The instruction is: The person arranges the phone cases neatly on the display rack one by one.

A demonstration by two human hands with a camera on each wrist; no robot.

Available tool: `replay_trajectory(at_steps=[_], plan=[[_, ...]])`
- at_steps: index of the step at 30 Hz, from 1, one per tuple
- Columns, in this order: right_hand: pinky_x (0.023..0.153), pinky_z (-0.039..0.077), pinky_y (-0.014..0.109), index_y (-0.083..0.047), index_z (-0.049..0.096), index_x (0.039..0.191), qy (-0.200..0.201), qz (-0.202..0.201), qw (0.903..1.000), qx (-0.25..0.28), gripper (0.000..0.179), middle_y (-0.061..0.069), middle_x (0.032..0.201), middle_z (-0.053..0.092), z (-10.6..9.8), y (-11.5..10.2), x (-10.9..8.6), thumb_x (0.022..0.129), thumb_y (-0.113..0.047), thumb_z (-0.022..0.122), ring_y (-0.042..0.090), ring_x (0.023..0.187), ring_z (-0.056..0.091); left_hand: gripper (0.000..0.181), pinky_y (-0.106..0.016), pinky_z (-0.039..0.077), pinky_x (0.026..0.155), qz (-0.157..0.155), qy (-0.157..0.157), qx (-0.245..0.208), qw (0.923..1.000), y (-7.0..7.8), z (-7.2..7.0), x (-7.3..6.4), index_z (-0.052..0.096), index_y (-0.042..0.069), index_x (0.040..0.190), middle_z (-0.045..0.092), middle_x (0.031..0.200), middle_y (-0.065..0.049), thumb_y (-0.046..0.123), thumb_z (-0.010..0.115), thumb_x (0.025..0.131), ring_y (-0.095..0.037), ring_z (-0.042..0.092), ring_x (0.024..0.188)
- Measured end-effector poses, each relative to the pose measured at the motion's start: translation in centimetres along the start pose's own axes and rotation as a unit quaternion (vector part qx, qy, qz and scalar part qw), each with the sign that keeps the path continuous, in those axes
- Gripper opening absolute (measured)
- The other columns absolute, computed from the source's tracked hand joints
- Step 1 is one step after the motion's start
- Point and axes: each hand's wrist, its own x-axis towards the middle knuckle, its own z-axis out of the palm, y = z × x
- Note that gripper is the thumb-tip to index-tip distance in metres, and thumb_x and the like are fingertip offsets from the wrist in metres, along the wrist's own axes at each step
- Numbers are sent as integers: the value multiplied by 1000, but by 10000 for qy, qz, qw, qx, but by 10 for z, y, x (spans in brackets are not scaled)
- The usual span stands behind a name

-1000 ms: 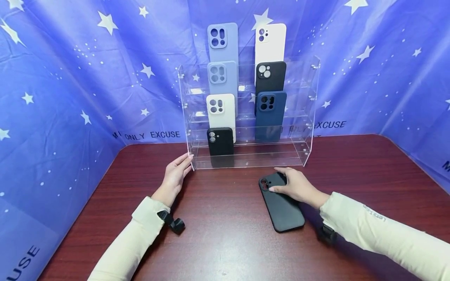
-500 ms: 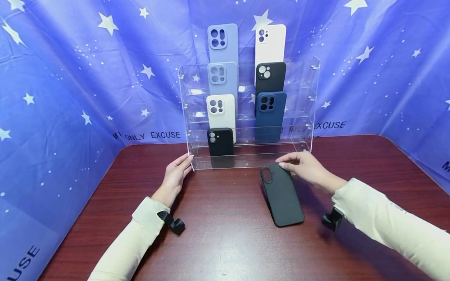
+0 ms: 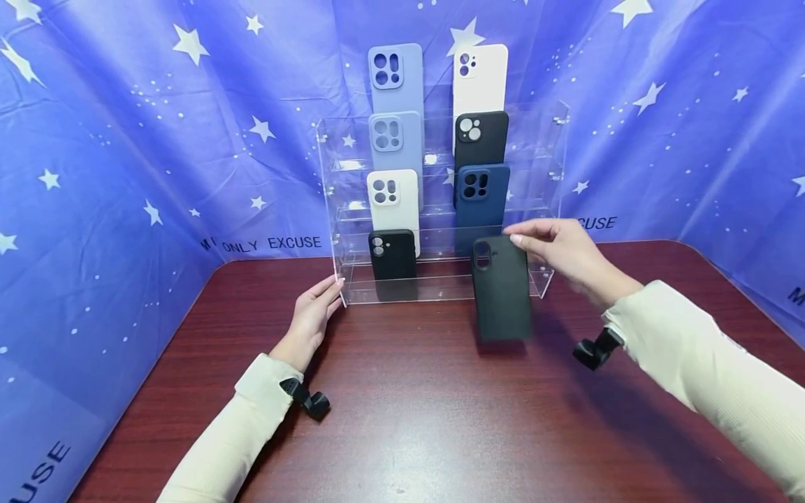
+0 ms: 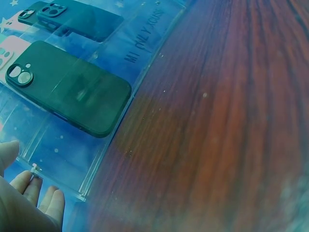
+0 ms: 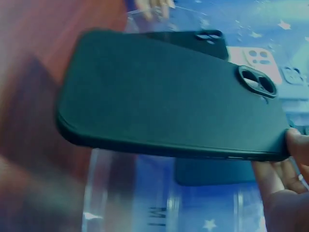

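Observation:
My right hand (image 3: 575,262) pinches a black phone case (image 3: 502,290) by its top edge, thumb in front. The case hangs off the table, tilted, before the right part of a clear acrylic display stand (image 3: 440,288). In the right wrist view the case's back, with its oval camera opening, fills the middle. My left hand (image 3: 314,311) touches the stand's left side panel with its fingertips, fingers fairly straight. Closest to that hand, another black phone case (image 4: 72,87) stands in the lowest tier at the left.
Higher tiers on the left hold a white case (image 3: 394,202) and two light blue cases, the top one (image 3: 409,77) among them. On the right stand a dark blue case (image 3: 493,199), a black case (image 3: 490,143) and a white case (image 3: 490,84). A starry blue cloth (image 3: 251,175) hangs behind the wooden table (image 3: 377,391).
My right hand has lifted the black phone case off the table and carried it up and forward to the stand's front. The left hand has stayed at the stand's side.

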Motion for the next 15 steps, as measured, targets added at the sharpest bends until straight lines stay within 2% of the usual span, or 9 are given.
replay_trajectory(at_steps=[1,3,5,7,12,15], plan=[[66,52,16,-8,68,114,187,-77,9996,179,28,-11,90,67,0,-3,3,90,-22,65,-1,73,59,43,-33,42,103,7,-8,5,10000,0,0,0,47,-6,134,50,136,-16,4,57,93,-13,54,113],[67,53,15,-11,71,108,497,-199,9947,883,20,-12,84,68,-1,-8,9,89,-17,66,1,72,61,43,-34,42,103,24,-20,-27,10000,1,-1,-1,47,-6,134,48,138,-19,4,57,93,-14,54,114],[71,53,14,-12,73,103,762,-466,9850,1473,17,-11,85,70,-1,-12,16,88,-12,67,2,75,64,43,-34,41,104,38,-44,-34,10000,2,-1,-1,46,-7,134,46,139,-20,4,56,93,-14,54,114],[71,53,13,-11,74,101,1010,-731,9757,1800,16,-9,85,70,-1,-13,22,87,-9,67,2,75,64,43,-34,41,103,43,-54,-21,10000,2,-1,-1,46,-7,134,46,139,-20,4,56,93,-14,54,114],[69,51,10,-2,72,103,1573,-1499,9565,1946,18,-8,88,70,3,-11,36,86,-3,67,2,74,62,43,-33,43,102,-21,-8,-29,10000,2,0,-2,47,-5,134,54,130,-12,5,57,93,-18,52,117],[70,48,11,1,71,104,1714,-1910,9493,1815,19,-7,91,70,7,-9,39,86,0,66,3,75,60,43,-33,42,103,-44,18,-67,10000,2,0,-3,48,-5,134,61,119,-4,4,57,93,-20,50,120]])
